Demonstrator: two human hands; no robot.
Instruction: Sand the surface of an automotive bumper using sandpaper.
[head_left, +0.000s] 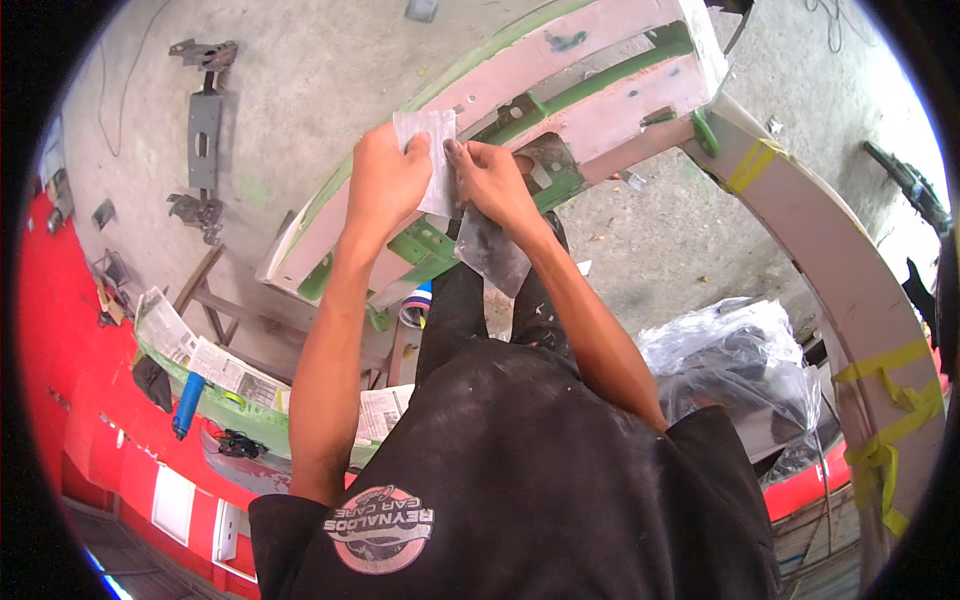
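My left hand (388, 182) is closed on a light grey sheet of sandpaper (437, 188), its thumb lying over the sheet's face. At the sheet's right edge, my right hand (495, 183) pinches with thumb and fingers. A dark, dusty sheet (490, 250) hangs below my right hand; how it is held there is hidden. Both hands are over a car bumper (545, 85) coated in pale pink and green, with openings along its length. The bumper lies slantwise in front of my legs.
A second bumper (800, 215) with yellow tape curves along the right. Plastic-wrapped parts (740, 350) stand beside me. At left are a grey metal bracket (205, 140), a wooden stand (245, 310), newspaper (235, 370), a blue cylinder (187, 405) and a red panel (100, 400).
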